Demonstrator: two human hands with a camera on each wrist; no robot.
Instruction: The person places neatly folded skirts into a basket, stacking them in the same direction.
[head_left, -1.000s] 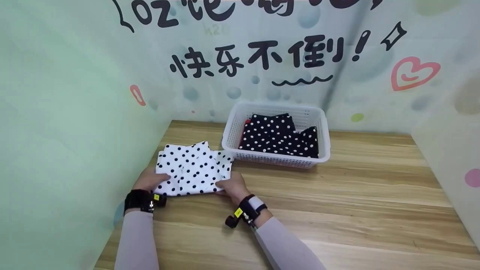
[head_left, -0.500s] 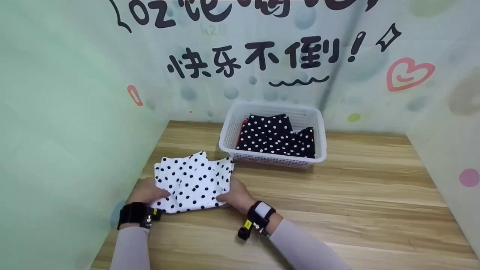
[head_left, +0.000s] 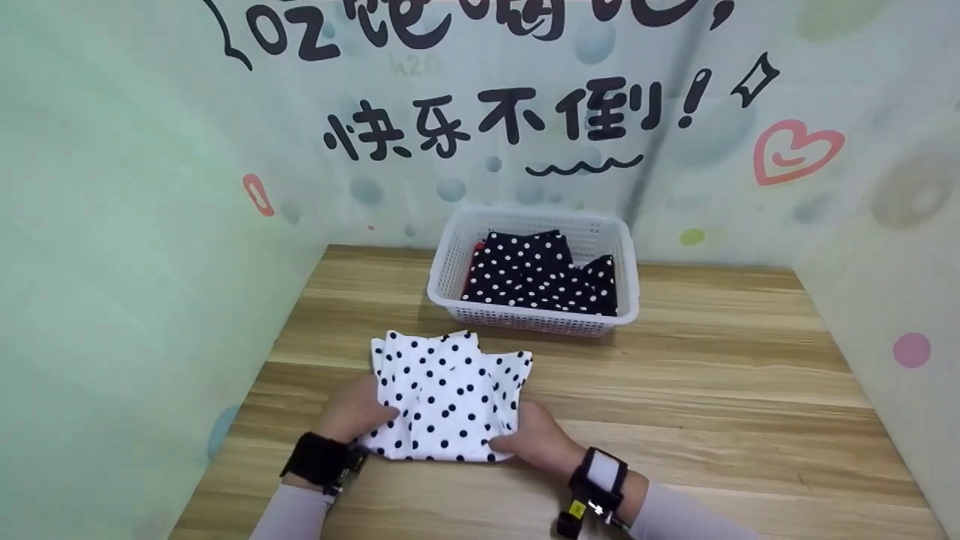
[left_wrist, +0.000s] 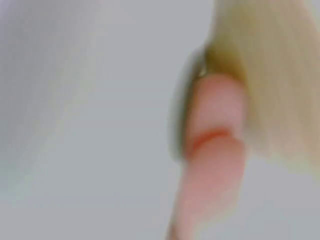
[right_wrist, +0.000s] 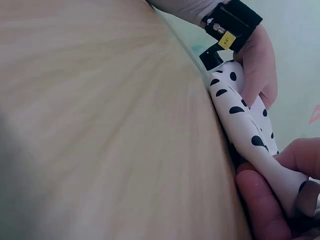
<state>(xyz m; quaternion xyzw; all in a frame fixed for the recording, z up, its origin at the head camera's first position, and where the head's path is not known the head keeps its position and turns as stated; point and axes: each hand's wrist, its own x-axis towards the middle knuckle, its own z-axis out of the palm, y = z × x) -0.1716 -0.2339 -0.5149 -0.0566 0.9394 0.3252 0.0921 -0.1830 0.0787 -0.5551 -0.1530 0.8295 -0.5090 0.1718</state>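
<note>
A folded white garment with black polka dots (head_left: 446,409) is held between both hands near the front of the table. My left hand (head_left: 351,409) grips its left lower corner, thumb on top. At the right lower corner, my right hand (head_left: 541,441) pinches the cloth, thumb above and fingers beneath. The right wrist view shows the garment's thick folded edge (right_wrist: 245,120) just over the wood, with right-hand fingers (right_wrist: 262,205) under it. Only blurred fingers (left_wrist: 215,140) show in the left wrist view.
A white plastic basket (head_left: 442,296) stands at the back, against the printed wall. Inside lies a folded black garment with white dots (head_left: 517,270), a bit of red cloth (head_left: 478,247) at its left. The wooden table (head_left: 712,390) stretches right; a pale green wall (head_left: 112,300) borders the left.
Both hands have drawn the white dotted garment toward the person, then carried it to the right, away from the left wall. It has stayed gripped throughout. The camera view has shifted slightly.
</note>
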